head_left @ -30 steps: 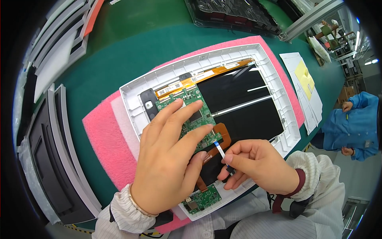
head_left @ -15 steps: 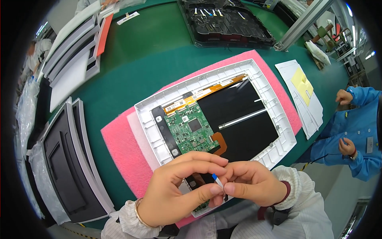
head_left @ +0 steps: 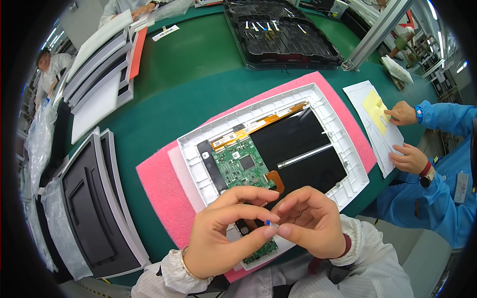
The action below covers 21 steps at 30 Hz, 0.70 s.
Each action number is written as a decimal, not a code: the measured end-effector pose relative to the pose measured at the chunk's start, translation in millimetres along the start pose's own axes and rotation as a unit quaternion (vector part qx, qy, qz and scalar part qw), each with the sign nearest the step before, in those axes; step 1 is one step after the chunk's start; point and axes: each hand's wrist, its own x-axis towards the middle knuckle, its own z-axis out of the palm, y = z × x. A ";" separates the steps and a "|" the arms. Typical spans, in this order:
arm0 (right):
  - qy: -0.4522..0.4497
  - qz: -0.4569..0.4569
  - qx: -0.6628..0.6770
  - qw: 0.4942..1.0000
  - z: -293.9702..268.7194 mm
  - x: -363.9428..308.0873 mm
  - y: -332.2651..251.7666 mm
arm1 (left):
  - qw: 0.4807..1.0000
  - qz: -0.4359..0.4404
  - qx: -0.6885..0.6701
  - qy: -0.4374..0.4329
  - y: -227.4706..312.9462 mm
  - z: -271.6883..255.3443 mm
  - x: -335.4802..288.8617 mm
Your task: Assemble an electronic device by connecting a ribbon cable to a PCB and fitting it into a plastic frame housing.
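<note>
Fingertip to fingertip, my left hand (head_left: 223, 231) and my right hand (head_left: 315, 228) pinch a short white ribbon cable (head_left: 269, 223) with a blue end. Much of the cable is hidden by the fingers. Below and beyond them lies a white plastic housing (head_left: 355, 186) holding a black panel (head_left: 283, 136). A green circuit board (head_left: 231, 166) is fixed at its left, with an orange flex strip (head_left: 271, 119) along the far edge. My hands hide the near part of the housing, where a smaller green board (head_left: 261, 253) shows.
Pink foam (head_left: 159, 193) lies under the housing. Dark panels (head_left: 92, 208) and stacked covers (head_left: 99, 69) stand at left. A black tray (head_left: 278, 47) with several ribbon cables is at the back. At right, a co-worker in blue (head_left: 437, 174) touches papers (head_left: 365, 114).
My hands have stayed together while the cable turned, so less of it shows. The co-worker at right has reached forward onto the papers. The view has shifted slightly.
</note>
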 end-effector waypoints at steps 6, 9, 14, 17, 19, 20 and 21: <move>0.004 -0.136 -0.131 0.982 -3.9 3.8 11.7 | 1.000 0.025 0.000 0.008 -8.9 -1.7 -0.2; -0.001 -0.198 -0.268 0.943 -4.7 7.4 5.9 | 0.999 0.030 -0.005 0.009 -11.0 -2.5 -0.1; 0.002 -0.242 -0.282 0.928 -1.3 11.7 7.0 | 0.999 0.031 -0.020 0.014 -12.3 -1.1 -1.1; 0.005 -0.267 -0.300 0.916 -1.5 12.1 9.4 | 0.999 0.029 -0.033 0.015 -13.2 -1.1 -1.4; 0.009 -0.277 -0.312 0.909 -1.3 11.2 10.2 | 0.999 0.029 -0.040 0.016 -13.2 -0.3 -1.8; 0.008 -0.289 -0.331 0.898 -1.5 11.1 11.5 | 0.999 0.031 -0.039 0.020 -13.7 0.1 -1.9; 0.007 -0.300 -0.350 0.887 -1.6 11.3 12.3 | 0.998 0.033 -0.039 0.025 -14.2 0.2 -2.1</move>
